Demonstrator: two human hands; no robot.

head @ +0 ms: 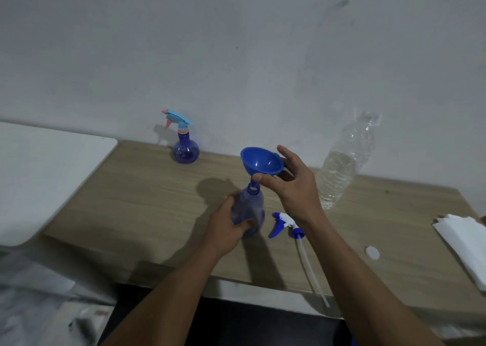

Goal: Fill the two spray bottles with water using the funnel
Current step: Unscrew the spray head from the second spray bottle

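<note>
An uncapped translucent blue spray bottle [248,208] stands on the wooden table [147,201], and my left hand [226,224] grips its body. A blue funnel [261,161] sits with its spout in the bottle's neck, tilted a little. My right hand [292,182] holds the funnel at its rim and stem, fingers spread. The bottle's blue-and-white sprayer head [285,224] with its long white tube lies on the table just right of the bottle. A second blue spray bottle [185,148], with a light-blue and pink sprayer on, stands at the back near the wall.
A clear plastic water bottle [342,172], uncapped and partly full, stands right of my right hand. Its white cap [372,252] lies near the front edge. White paper sheets [465,243] lie at the far right. A white surface [39,177] adjoins the table on the left.
</note>
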